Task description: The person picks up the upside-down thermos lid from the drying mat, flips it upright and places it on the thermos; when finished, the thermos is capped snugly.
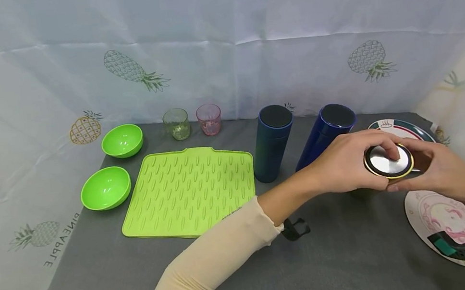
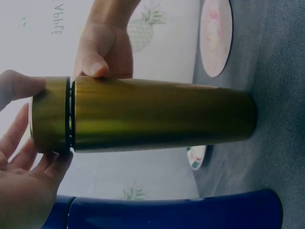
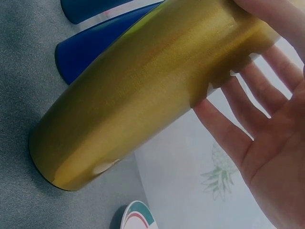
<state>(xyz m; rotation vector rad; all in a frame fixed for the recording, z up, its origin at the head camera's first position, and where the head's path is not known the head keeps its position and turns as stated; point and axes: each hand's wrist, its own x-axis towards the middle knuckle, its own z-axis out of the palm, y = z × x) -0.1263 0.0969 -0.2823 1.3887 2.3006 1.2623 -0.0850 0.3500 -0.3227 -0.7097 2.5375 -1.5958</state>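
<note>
A gold vacuum flask [image 2: 162, 117] stands upright at the right of the table, most of its body hidden under the hands in the head view. My left hand [image 1: 343, 163] grips its lid [image 2: 51, 112] from above, with a fingertip on the silver disc on top. A thin dark seam shows between lid and body. The right hand [image 1: 442, 167] holds the upper body of the flask, its thumb and fingers around the side in the right wrist view. Close by on the left leans into view a bright blue flask [image 1: 316, 139].
A dark blue flask [image 1: 271, 150] stands left of the blue one. Further left are a green drying mat [image 1: 190, 189], two green bowls [image 1: 107, 189], a greenish glass [image 1: 176, 123] and a pink glass [image 1: 209, 119]. A rimmed plate [image 1: 413, 128] and a pink-patterned plate [image 1: 437, 216] lie at right.
</note>
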